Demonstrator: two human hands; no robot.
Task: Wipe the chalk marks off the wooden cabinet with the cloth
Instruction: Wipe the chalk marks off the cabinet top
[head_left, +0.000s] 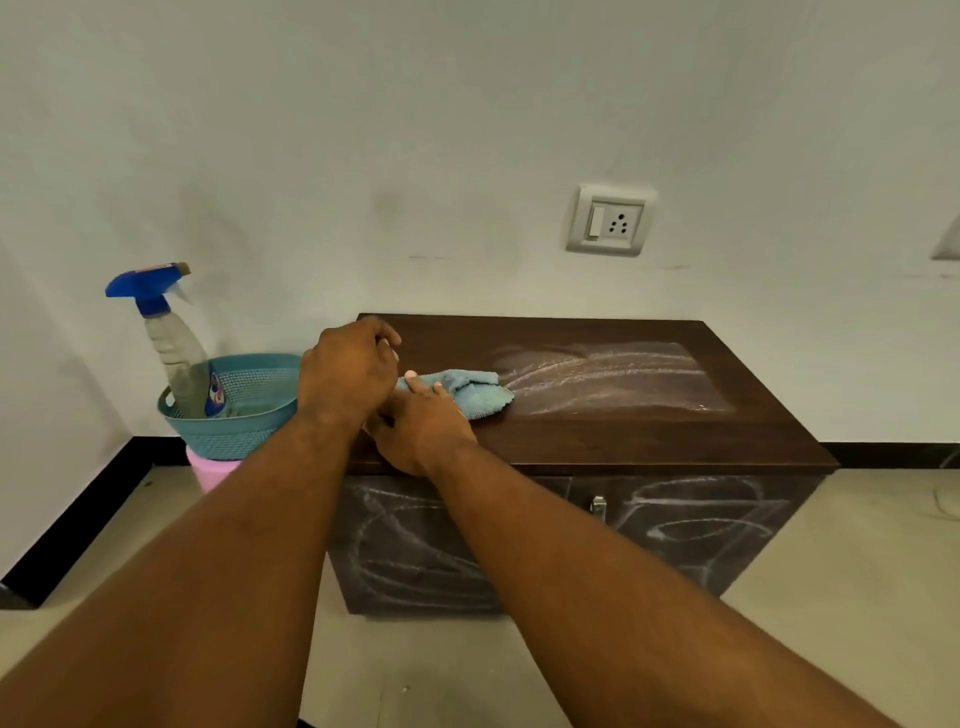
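A low dark wooden cabinet (597, 441) stands against the wall. Smeared white chalk marks (608, 379) cover the right part of its top, and chalk scribbles (415, 545) run over both front doors. A light blue cloth (475, 392) lies bunched on the top's left part. My right hand (423, 426) rests on the cloth's near left end with fingers gripping it. My left hand (348, 371) hovers just left of the cloth, fingers curled, partly over my right hand; it seems to hold nothing.
A teal plastic basket (239, 410) sits on a pink stool (210, 470) left of the cabinet, with a blue-topped spray bottle (171, 343) standing in it. A wall socket (610, 221) is above the cabinet. Beige floor tiles (857, 571) lie around it.
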